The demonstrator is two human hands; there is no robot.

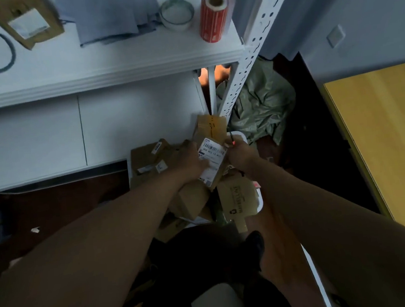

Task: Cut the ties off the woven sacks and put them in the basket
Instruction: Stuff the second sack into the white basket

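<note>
Both hands steady a labelled parcel over the basket.
Left hand (192, 158) and right hand (239, 153) grip the parcel (211, 152) above the white basket (259, 201), probably to settle it; the green woven sack (261, 103) lies at one o'clock.

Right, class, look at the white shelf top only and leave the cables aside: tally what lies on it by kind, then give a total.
Rolls: 2, a red label roll and a clear tape roll
Brown parcel: 1
Grey folded pile: 1
Total: 4
</note>
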